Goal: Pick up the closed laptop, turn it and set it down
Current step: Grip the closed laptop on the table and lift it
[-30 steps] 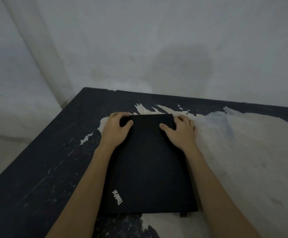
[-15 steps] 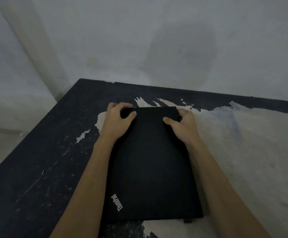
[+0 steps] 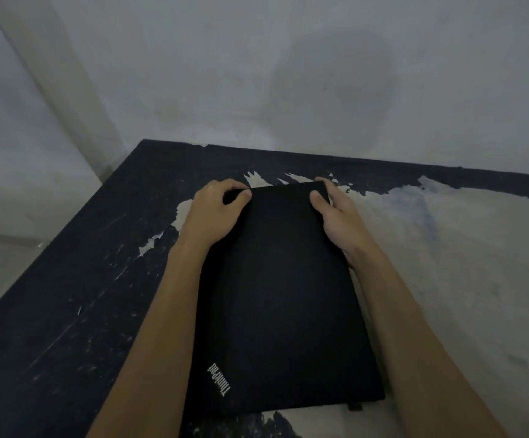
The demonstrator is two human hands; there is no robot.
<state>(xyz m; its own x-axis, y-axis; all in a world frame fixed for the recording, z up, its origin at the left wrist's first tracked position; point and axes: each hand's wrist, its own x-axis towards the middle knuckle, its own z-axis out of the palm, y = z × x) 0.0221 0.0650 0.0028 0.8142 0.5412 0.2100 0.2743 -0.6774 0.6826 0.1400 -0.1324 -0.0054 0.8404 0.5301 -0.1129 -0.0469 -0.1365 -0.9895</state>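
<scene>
Two hands, left hand (image 3: 214, 213) and right hand (image 3: 339, 219), grip one laptop (image 3: 280, 298).

Two bare forearms reach toward 12 o'clock. The left hand (image 3: 212, 210) and right hand (image 3: 336, 216) each clamp a far corner of the laptop (image 3: 282, 295), thumbs on top, fingers curled under.
</scene>
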